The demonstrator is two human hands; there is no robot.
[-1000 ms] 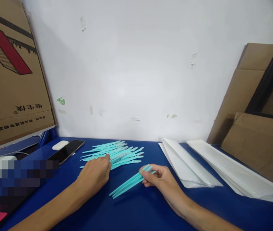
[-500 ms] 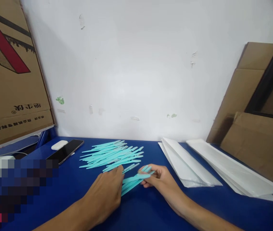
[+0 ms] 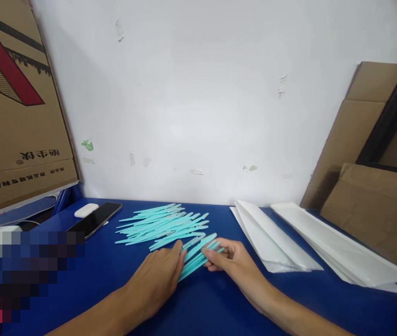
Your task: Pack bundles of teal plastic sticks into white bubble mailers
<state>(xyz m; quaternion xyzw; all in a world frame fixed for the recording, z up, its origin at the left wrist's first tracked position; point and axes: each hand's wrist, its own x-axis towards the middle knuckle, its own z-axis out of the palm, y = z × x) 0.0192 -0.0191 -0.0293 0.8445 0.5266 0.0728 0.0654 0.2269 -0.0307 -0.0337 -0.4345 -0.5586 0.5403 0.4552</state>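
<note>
Between my hands is a small bunch of slim turquoise sticks (image 3: 195, 262), some with clear caps on the end; I cannot make out their exact kind. My left hand (image 3: 158, 275) is closed round the left ends, and its fingers hide part of them. My right hand (image 3: 231, 261) pinches the right ends between thumb and fingers. One stick lies at a different angle above the others, between the hands. Just beyond, a loose pile of the same turquoise sticks (image 3: 163, 226) lies on the blue table (image 3: 198, 312).
White paper or plastic sleeves (image 3: 271, 240) lie to the right, with a second stack of sleeves (image 3: 338, 247) beside them. On the left are a phone (image 3: 100, 219) and a white case (image 3: 86, 210). Cardboard (image 3: 373, 214) stands at the right, a printed box (image 3: 19, 140) at the left.
The upper stick between my hands has turned and now slants up to the right. My left hand has shifted slightly right; my right hand has stayed nearly in place.
</note>
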